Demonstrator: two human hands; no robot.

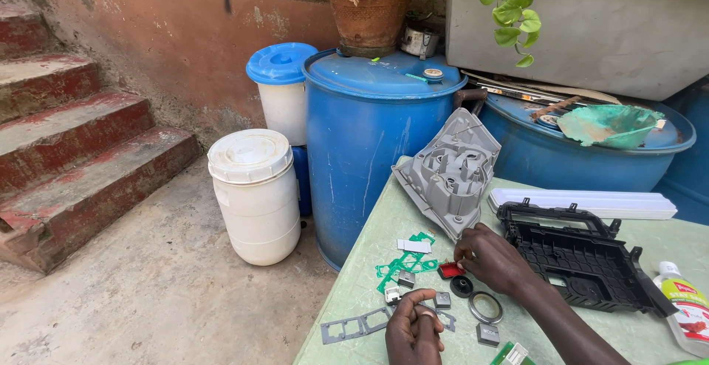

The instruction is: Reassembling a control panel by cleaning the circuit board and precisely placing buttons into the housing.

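Green tabletop (384,239) fills the lower right, strewn with small plastic parts. Right hand (493,258) reaches in from the right, fingertips pinched on a small red piece (450,270) that lies on the table — grip closed on it. Left hand (413,329) sits at the bottom edge, fingers curled into a loose fist; whether it holds anything cannot be told. Just beside the red piece: a black round cap (462,286), and below that a grey ring (485,307). Small grey square buttons (442,299) lie between the two hands. Green thin cutout sheet (405,264) lies left of the red piece, a white slip (413,245) above it. Grey flat frame with rectangular holes (354,328) sits left of the left hand.

Grey moulded panel (450,171) leans tilted at the table's far edge, against a tall blue drum (365,136). Black plastic housing (583,254) lies right of the right hand, a long white tray (583,204) behind it. Bottle (685,310) at the right edge — white cap, label in green, white and red, lying tilted.

Off the table: white lidded tub (255,195) on the concrete floor, white bucket with blue lid (282,88) behind it, clay pot (371,3) on top of the drum. Red worn steps (66,151) at left.
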